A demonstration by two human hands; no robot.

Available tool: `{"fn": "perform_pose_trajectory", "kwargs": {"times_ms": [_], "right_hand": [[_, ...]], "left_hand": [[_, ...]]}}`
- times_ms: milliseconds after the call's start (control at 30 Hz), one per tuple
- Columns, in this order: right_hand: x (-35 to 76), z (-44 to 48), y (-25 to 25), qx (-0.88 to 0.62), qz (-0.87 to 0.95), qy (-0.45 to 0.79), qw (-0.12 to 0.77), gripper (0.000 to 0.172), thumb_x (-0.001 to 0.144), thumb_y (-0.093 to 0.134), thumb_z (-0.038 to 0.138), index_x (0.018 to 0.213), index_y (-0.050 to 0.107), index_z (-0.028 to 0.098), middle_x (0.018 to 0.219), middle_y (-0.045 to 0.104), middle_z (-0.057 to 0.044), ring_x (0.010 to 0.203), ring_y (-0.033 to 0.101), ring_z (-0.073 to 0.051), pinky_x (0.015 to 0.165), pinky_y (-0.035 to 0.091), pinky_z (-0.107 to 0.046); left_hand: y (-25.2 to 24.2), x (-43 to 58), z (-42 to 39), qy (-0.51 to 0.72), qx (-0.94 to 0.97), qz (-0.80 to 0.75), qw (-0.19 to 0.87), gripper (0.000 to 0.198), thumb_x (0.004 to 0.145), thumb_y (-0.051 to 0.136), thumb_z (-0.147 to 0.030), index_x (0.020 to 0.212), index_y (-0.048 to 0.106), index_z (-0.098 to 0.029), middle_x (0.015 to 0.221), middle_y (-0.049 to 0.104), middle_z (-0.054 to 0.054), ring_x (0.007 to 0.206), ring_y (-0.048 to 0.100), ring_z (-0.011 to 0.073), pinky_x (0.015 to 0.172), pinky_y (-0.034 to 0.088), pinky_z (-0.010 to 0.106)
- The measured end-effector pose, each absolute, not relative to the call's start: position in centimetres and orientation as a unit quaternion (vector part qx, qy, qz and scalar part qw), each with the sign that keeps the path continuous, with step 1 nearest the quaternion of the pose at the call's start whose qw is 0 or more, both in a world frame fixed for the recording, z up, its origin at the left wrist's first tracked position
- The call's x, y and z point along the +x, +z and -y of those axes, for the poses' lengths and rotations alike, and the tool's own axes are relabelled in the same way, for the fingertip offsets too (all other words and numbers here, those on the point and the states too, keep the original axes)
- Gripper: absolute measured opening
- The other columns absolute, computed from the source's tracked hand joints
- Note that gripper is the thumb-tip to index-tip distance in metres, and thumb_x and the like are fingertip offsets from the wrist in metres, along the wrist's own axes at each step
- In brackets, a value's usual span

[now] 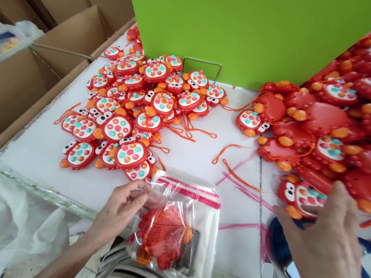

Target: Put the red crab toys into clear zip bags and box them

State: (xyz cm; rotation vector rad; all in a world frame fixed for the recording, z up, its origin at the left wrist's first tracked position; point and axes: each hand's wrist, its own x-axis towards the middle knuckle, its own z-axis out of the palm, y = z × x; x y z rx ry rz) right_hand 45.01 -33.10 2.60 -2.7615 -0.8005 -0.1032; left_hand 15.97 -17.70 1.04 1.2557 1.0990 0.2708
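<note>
My left hand (pixel 118 211) pinches the top left edge of a clear plastic bag (pixel 204 230) with a pink zip strip. Inside the bag lies a red crab toy (pixel 162 237), face down. My right hand (pixel 327 241) is out to the right with fingers spread, open, its fingertips at a red crab toy with big eyes (pixel 299 196) at the foot of the right-hand heap. It holds nothing.
A heap of crab toys (pixel 130 106) with orange cords covers the left of the white table (pixel 203 161). A bigger heap (pixel 353 115) fills the right. A green board (pixel 243 25) stands behind. Cardboard boxes (pixel 20 83) line the left; a white sack (pixel 3 227) lies below.
</note>
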Motion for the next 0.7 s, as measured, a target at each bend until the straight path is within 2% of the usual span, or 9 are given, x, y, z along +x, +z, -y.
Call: {"fn": "perform_pose_trajectory", "kwargs": {"times_ms": [33, 100, 133, 167, 233, 300, 367, 500, 700], "right_hand": [[45.1, 33.4, 2.7, -0.956, 0.257, -0.02, 0.139, 0.086, 0.072, 0.056, 0.052, 0.144, 0.03, 0.014, 0.129, 0.054, -0.022, 0.105, 0.059, -0.038, 0.07, 0.046, -0.044], [44.8, 33.7, 2.6, -0.95, 0.235, 0.043, 0.199, 0.063, 0.07, 0.058, 0.054, 0.122, 0.059, 0.018, 0.093, 0.071, -0.014, 0.083, 0.067, -0.033, 0.067, 0.048, -0.041], [44.4, 33.6, 2.5, -0.935, 0.24, 0.081, 0.247, 0.048, 0.069, 0.059, 0.052, 0.104, 0.068, 0.02, 0.079, 0.072, -0.01, 0.073, 0.067, -0.029, 0.066, 0.049, -0.038], [43.7, 33.3, 2.2, -0.912, 0.256, 0.124, 0.296, 0.037, 0.07, 0.059, 0.05, 0.089, 0.07, 0.021, 0.072, 0.071, -0.007, 0.066, 0.066, -0.025, 0.064, 0.049, -0.035], [41.6, 32.1, 1.7, -0.854, 0.312, 0.213, 0.357, 0.027, 0.071, 0.06, 0.045, 0.081, 0.069, 0.021, 0.069, 0.07, -0.004, 0.057, 0.063, -0.019, 0.057, 0.049, -0.028], [39.4, 30.2, 1.3, -0.8, 0.369, 0.307, 0.361, 0.024, 0.074, 0.058, 0.039, 0.085, 0.069, 0.02, 0.063, 0.067, -0.002, 0.051, 0.059, -0.015, 0.049, 0.046, -0.025], [37.7, 28.4, 1.1, -0.767, 0.405, 0.365, 0.338, 0.021, 0.076, 0.057, 0.033, 0.086, 0.069, 0.02, 0.06, 0.065, 0.0, 0.052, 0.058, -0.015, 0.049, 0.043, -0.023], [36.6, 26.9, 0.7, -0.75, 0.424, 0.405, 0.306, 0.008, 0.074, 0.058, 0.024, 0.074, 0.065, 0.018, 0.06, 0.064, 0.001, 0.055, 0.056, -0.013, 0.052, 0.041, -0.023], [37.1, 28.2, -0.5, -0.696, 0.406, 0.441, 0.396, 0.011, 0.079, 0.055, 0.023, 0.07, 0.058, 0.018, 0.062, 0.054, 0.003, 0.058, 0.048, -0.011, 0.054, 0.038, -0.022]], "left_hand": [[1.1, 16.0, 17.7, 0.119, 0.556, -0.485, 0.664, 0.021, 0.084, 0.056, -0.037, 0.093, 0.054, -0.018, 0.088, 0.074, 0.008, 0.085, 0.07, 0.0238, 0.071, 0.054, 0.032], [1.1, 16.0, 17.6, 0.119, 0.552, -0.485, 0.667, 0.02, 0.084, 0.056, -0.036, 0.092, 0.054, -0.018, 0.088, 0.074, 0.008, 0.085, 0.07, 0.0238, 0.071, 0.053, 0.032], [1.2, 16.1, 17.6, 0.119, 0.55, -0.486, 0.669, 0.02, 0.084, 0.056, -0.036, 0.092, 0.054, -0.018, 0.088, 0.074, 0.008, 0.084, 0.07, 0.0237, 0.071, 0.053, 0.031], [1.2, 16.1, 17.6, 0.12, 0.547, -0.485, 0.672, 0.02, 0.083, 0.057, -0.036, 0.091, 0.053, -0.018, 0.087, 0.074, 0.008, 0.084, 0.07, 0.0236, 0.071, 0.053, 0.031], [1.2, 16.1, 17.6, 0.122, 0.542, -0.484, 0.676, 0.02, 0.083, 0.057, -0.036, 0.091, 0.053, -0.018, 0.086, 0.074, 0.008, 0.082, 0.07, 0.0233, 0.069, 0.053, 0.03], [1.1, 16.1, 17.6, 0.123, 0.541, -0.484, 0.677, 0.02, 0.082, 0.058, -0.036, 0.09, 0.053, -0.018, 0.085, 0.074, 0.008, 0.081, 0.07, 0.0233, 0.067, 0.053, 0.03], [1.1, 16.0, 17.6, 0.123, 0.544, -0.481, 0.677, 0.02, 0.083, 0.057, -0.036, 0.09, 0.053, -0.018, 0.084, 0.074, 0.008, 0.082, 0.07, 0.0236, 0.068, 0.053, 0.03], [1.0, 15.8, 17.7, 0.121, 0.544, -0.473, 0.682, 0.021, 0.083, 0.057, -0.037, 0.09, 0.054, -0.018, 0.085, 0.074, 0.008, 0.083, 0.07, 0.0239, 0.07, 0.053, 0.031], [0.8, 15.2, 17.5, 0.125, 0.511, -0.468, 0.71, 0.021, 0.085, 0.055, -0.039, 0.093, 0.052, -0.02, 0.084, 0.072, 0.006, 0.079, 0.069, 0.022, 0.072, 0.053, 0.032]]}}
